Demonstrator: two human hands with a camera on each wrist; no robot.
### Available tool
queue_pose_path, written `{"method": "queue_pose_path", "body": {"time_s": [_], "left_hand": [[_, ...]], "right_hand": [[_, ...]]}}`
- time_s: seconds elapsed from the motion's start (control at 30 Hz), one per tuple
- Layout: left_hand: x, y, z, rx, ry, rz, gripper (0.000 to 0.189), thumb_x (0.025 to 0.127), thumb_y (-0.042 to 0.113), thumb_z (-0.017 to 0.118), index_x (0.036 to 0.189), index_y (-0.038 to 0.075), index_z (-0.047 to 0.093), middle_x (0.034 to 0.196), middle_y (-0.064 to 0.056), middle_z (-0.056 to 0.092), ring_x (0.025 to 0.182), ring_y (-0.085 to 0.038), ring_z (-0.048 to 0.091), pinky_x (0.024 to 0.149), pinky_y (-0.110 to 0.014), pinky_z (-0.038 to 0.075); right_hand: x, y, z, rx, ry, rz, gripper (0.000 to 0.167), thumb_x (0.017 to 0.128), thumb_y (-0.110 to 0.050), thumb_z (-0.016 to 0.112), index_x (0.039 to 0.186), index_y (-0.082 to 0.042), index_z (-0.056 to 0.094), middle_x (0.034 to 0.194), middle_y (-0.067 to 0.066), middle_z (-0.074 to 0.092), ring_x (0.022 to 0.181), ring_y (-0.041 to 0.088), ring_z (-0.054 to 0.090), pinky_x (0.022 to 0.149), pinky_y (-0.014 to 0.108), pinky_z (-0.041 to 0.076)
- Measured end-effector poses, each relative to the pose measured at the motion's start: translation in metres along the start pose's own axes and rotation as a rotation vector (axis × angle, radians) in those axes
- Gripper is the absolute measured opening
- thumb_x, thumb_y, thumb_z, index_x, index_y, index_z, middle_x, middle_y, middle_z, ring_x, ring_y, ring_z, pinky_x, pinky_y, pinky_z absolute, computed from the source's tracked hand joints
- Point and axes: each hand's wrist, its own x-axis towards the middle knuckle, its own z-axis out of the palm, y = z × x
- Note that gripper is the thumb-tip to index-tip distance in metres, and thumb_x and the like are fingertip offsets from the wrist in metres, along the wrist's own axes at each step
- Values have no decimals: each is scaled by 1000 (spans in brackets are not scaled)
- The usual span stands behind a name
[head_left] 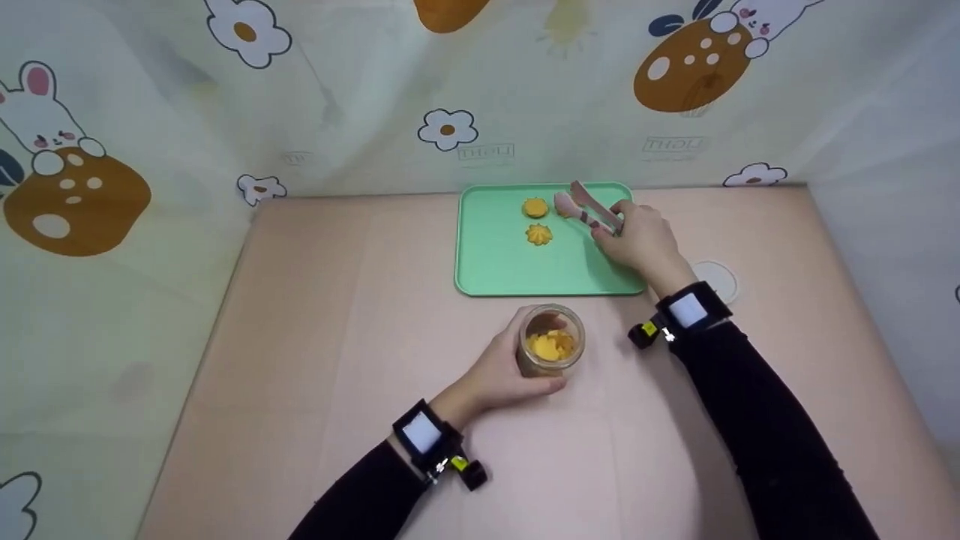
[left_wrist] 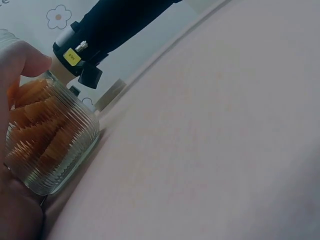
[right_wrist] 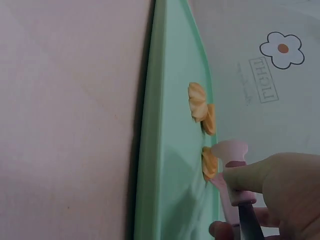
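Hands [head_left: 499, 375] [head_left: 645, 238] grip ribbed glass jar [left_wrist: 82, 131], pink tongs [head_left: 596, 205].

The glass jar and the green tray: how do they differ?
The glass jar is clear and ribbed; the green tray is opaque. The jar is deep and round-mouthed, while the tray is shallow and rectangular with rounded corners. The left hand grips the jar, whereas the tray lies on the table. Both hold ridged yellow-orange pieces.
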Motion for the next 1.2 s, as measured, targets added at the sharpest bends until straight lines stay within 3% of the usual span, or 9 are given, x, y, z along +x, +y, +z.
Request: {"method": "queue_pose_path", "body": {"time_s": [0.23, 0.5, 0.63, 0.87, 1.2], "left_hand": [[-1, 0, 0, 4, 10, -5, 92, 81, 30, 95, 158, 27, 45, 148, 3, 62, 141, -16, 56, 127, -44, 37], [-4, 1, 0, 28, 11, -32, 93, 81, 29, 95, 159, 26, 44, 150, 3, 60, 142, -15, 54, 127, -46, 37], [-3, 1, 0, 33, 14, -38, 94, 81, 31, 95, 160, 27, 44, 151, 3, 60, 142, -15, 54, 126, -46, 37], [-2, 1, 0, 16, 9, -30, 95, 81, 34, 95, 160, 29, 43, 150, 6, 60, 142, -14, 54, 126, -45, 37], [-1, 1, -1, 18, 5, -20, 93, 81, 32, 94, 159, 28, 44, 150, 4, 61, 142, -14, 55, 127, -45, 37]], "right_hand": [[-6, -7, -2, -30, -20, -4, 64, 106, -49, 66, 145, 1, 62, 120, 24, 64, 99, 39, 59, 81, 51, 50], [-22, -12, 4, -78, 42, -39, 59, 108, -45, 65, 143, 3, 64, 123, 28, 65, 106, 48, 67, 89, 62, 57], [-28, -16, 6, -115, 69, -16, 58, 107, -44, 66, 140, 3, 65, 120, 29, 65, 105, 52, 68, 87, 64, 57], [-27, -22, 5, -126, 28, 25, 59, 109, -44, 62, 140, 5, 63, 117, 29, 64, 104, 52, 68, 87, 64, 57], [-32, -20, 0, -111, 55, -28, 43, 108, -36, 66, 116, 6, 69, 104, 21, 66, 88, 40, 65, 72, 53, 54]]}}
